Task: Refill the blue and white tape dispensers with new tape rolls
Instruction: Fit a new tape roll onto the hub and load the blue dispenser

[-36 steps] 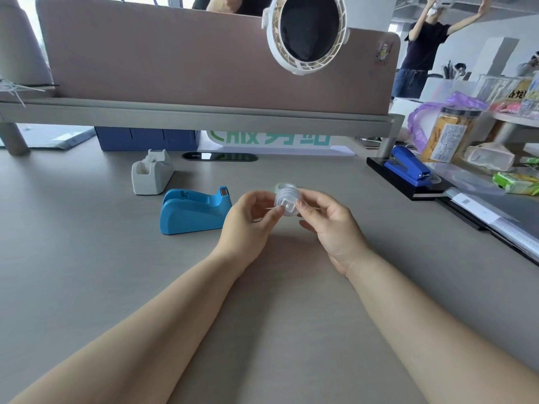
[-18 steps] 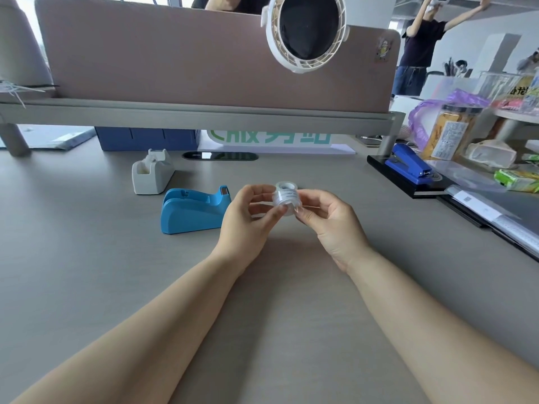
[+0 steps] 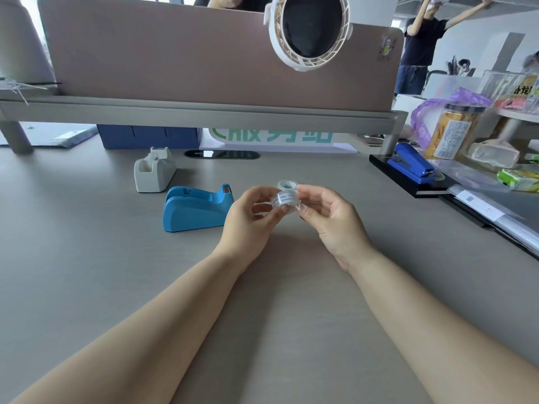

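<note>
A small clear tape roll [image 3: 285,196] with a white label strip is held above the desk between both hands. My left hand [image 3: 249,221] pinches its left side with thumb and fingers. My right hand [image 3: 331,218] grips its right side. The blue tape dispenser [image 3: 194,209] stands on the desk just left of my left hand, its cutter end pointing right. The white tape dispenser [image 3: 154,173] sits behind it, further left. Neither dispenser shows a roll inside.
A blue stapler [image 3: 411,163] lies on a black tray [image 3: 420,186] at the right, with a jar [image 3: 450,132], packets and a ruler beyond. A pink partition [image 3: 189,53] with a round white fan [image 3: 309,30] stands behind the desk. A person stands far right.
The tape roll has been turned in my fingers, so its labelled side faces me instead of its open core. Both hands stayed in the same spot.
</note>
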